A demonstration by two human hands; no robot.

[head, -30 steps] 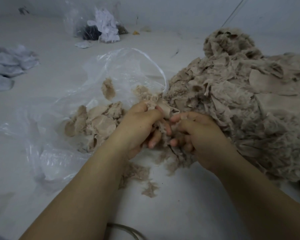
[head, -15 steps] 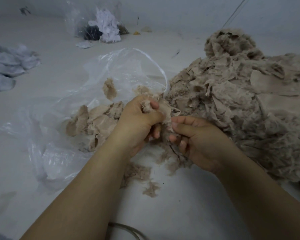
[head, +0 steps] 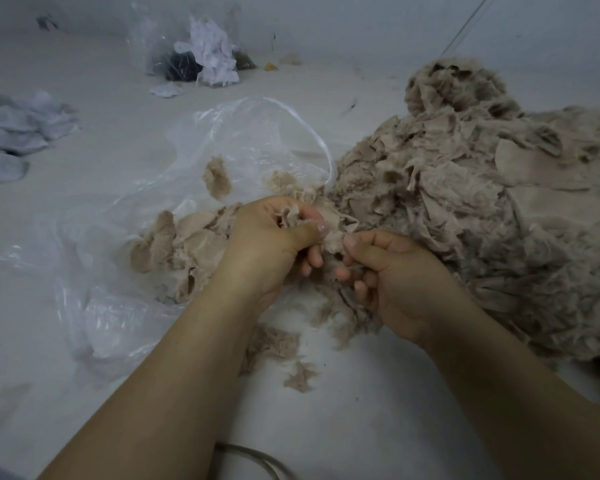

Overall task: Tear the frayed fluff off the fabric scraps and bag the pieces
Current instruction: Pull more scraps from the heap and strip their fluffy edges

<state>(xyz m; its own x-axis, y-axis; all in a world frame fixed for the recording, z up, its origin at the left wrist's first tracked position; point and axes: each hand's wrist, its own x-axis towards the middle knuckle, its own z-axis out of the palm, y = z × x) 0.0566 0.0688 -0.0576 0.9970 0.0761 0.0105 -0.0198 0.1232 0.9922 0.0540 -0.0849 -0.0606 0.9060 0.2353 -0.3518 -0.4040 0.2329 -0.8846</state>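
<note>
A pale floor (head: pixel 378 427) carries everything in this head-camera view. A large heap of beige fabric scraps (head: pixel 482 209) fills its right side, reaching toward the far right corner. A clear plastic bag (head: pixel 125 237) lies open across the left middle, with trimmed beige pieces (head: pixel 191 244) resting inside near its mouth. The left hand (head: pixel 267 247) grips a beige scrap (head: pixel 329 233) at the heap's near-left edge, thumb pressed on top and fingers curled beneath, a tuft bunched in its fist. The right hand (head: pixel 399 275) pinches the same scrap just beside it, thumb and curled fingers closed on the cloth. Pale grey cloth (head: pixel 11 133) is piled at the left edge. A second plastic bag (head: pixel 191 50) of white and dark scraps sits at the far edge. Loose fluff (head: pixel 300 375) lies on the floor between the forearms.
</note>
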